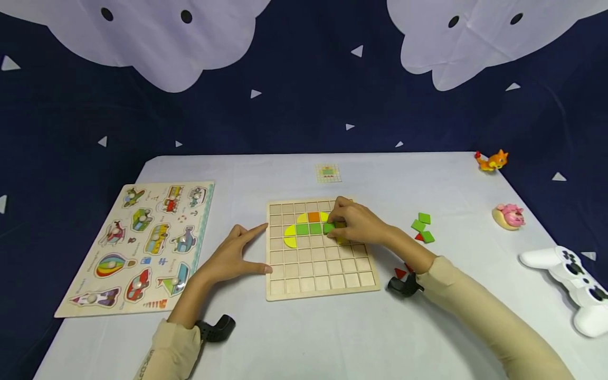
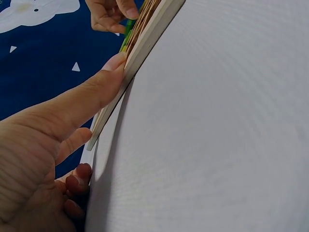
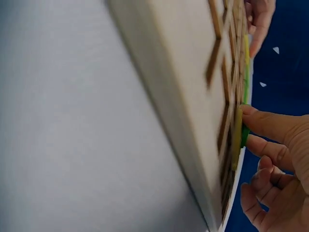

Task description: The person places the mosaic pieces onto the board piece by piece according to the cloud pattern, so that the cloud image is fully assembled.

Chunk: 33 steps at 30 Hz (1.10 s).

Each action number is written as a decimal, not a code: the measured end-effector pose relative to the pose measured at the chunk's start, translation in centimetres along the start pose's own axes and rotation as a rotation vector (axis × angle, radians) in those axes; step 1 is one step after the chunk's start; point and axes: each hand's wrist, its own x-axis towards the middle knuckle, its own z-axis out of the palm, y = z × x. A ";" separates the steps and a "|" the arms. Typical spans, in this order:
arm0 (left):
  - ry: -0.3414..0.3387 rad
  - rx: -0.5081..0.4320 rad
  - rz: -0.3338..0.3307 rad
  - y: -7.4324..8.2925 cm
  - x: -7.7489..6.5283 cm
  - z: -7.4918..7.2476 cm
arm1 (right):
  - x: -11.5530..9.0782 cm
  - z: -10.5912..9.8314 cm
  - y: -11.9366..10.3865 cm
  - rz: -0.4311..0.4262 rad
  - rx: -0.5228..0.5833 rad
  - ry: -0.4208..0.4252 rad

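Note:
A wooden grid board (image 1: 299,270) lies flat in the middle of the table. In its upper cells sit yellow rounded pieces (image 1: 290,237), an orange square (image 1: 313,217) and green squares (image 1: 302,229). My right hand (image 1: 359,221) pinches a green square tile (image 3: 245,137) between thumb and index finger, at the right end of the green row. Part of the board's upper right is hidden under that hand. Along the board's left edge, my left hand (image 1: 231,257) is spread, its thumb and index fingertip touching the rim.
Loose green squares (image 1: 418,225) and red triangles (image 1: 400,273) lie right of the board. Behind it is a small pattern card (image 1: 328,173). A vehicle puzzle board (image 1: 142,243) occupies the left side; a white game controller (image 1: 572,285) and two small figures (image 1: 509,217) are at the right.

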 end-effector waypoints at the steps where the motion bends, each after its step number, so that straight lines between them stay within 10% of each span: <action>1: -0.001 0.000 0.000 0.0 0.0 0.0 | 0.1 0.1 0.0 0.006 0.001 -0.005; 33: -0.001 0.003 0.003 -0.2 0.0 -0.1 | 0.3 0.1 -0.1 -0.087 -0.073 0.050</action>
